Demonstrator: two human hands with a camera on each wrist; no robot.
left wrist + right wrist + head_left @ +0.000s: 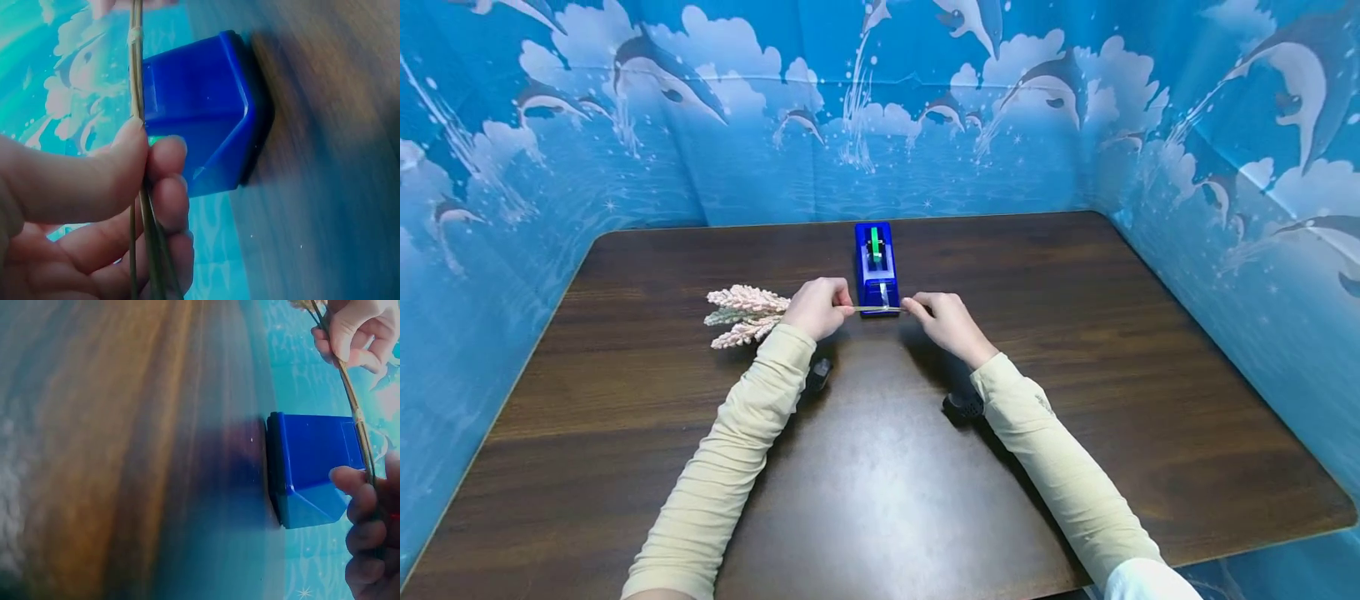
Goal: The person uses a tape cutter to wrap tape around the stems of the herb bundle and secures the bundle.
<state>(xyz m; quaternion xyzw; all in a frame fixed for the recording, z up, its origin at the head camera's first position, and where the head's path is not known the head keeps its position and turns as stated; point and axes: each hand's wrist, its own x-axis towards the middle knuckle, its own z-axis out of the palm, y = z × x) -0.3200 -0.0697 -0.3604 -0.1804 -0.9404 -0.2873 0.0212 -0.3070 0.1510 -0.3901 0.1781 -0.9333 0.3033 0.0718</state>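
A bunch of pale pink and greenish flower sprays (pixel 747 317) lies to the left, its thin stems (pixel 877 309) running sideways between both hands. My left hand (pixel 817 308) pinches the stems just below the flower heads, thumb against fingers. At their other end, my right hand (pixel 950 325) grips the stems with curled fingers. A blue tape dispenser (pixel 876 267) with a green wheel stands right behind the stems. Between the hands, a pale band (pixel 358 415) that looks like clear tape is round the stems. Whether it still joins the dispenser cannot be told.
The dark wooden table (pixel 880 467) reaches to a blue curtain (pixel 760 167) printed with dolphins at the back and sides. Small black devices sit under each wrist, one by the left sleeve (pixel 820 373) and one by the right sleeve (pixel 1015 400).
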